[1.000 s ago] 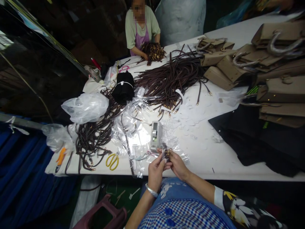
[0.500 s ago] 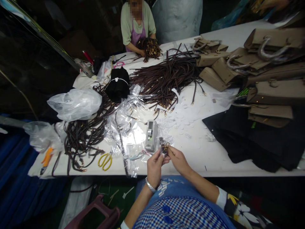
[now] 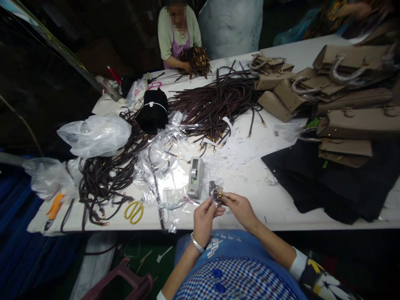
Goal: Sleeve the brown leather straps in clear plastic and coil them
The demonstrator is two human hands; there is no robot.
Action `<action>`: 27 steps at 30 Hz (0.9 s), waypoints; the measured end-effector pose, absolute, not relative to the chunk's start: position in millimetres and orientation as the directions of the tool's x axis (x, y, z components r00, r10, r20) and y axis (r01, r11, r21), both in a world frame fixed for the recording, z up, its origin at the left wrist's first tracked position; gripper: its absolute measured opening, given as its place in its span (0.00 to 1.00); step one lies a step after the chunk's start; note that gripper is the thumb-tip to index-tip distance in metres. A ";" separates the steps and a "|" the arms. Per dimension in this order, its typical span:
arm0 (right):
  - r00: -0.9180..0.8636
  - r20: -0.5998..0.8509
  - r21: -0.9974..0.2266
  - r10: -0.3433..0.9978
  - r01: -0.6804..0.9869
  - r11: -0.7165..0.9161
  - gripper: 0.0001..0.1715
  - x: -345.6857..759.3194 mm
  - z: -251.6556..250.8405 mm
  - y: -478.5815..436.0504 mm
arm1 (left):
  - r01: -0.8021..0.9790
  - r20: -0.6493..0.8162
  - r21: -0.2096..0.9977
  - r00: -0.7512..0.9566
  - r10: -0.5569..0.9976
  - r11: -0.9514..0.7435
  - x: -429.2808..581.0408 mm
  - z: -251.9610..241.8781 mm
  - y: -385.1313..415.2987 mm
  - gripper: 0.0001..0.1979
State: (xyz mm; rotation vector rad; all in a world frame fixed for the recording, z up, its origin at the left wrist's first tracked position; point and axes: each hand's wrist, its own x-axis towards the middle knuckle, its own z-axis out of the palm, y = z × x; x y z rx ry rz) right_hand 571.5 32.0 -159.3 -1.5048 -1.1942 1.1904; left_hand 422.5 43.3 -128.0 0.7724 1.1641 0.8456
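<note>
Just right of the grey tape dispenser (image 3: 196, 183), my two hands meet on a coiled dark brown strap (image 3: 213, 188) with gold hooks, apparently in clear plastic. My left hand (image 3: 203, 221) pinches its lower left part between thumb and fingers. At the gold hooks on the right side, the fingers of my right hand (image 3: 241, 209) are closed in a pinch. My fingers and the shiny plastic cover part of the strap.
Yellow-handled scissors (image 3: 134, 211) and an orange-handled cutter (image 3: 55, 207) lie left. Brown straps (image 3: 215, 100) are heaped at the back, near a black roll (image 3: 153, 112). Beige handbags (image 3: 343, 121) and black cloth (image 3: 300, 175) occupy the right. Across the table, a person (image 3: 179, 37) holds a strap bundle.
My right hand has shifted slightly to the right, and the gold hooks show more clearly. Both hands keep hold of the strap. The whole view has swung a little.
</note>
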 end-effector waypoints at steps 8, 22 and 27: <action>0.038 -0.111 -0.838 0.993 0.534 -0.114 0.18 711.0 -239.1 37.0 | -0.187 -0.491 0.852 0.040 0.870 0.489 407.8 -134.8 39.6 0.25; -0.286 -0.199 -0.858 0.937 0.513 -0.025 0.11 745.6 -251.6 70.4 | -0.246 -0.566 0.793 0.040 0.824 0.557 403.4 -136.4 27.1 0.19; -0.159 -0.212 -0.927 0.964 0.344 -0.147 0.16 670.1 -227.6 59.7 | -0.369 -0.656 0.688 0.049 0.753 0.624 400.2 -140.3 32.6 0.11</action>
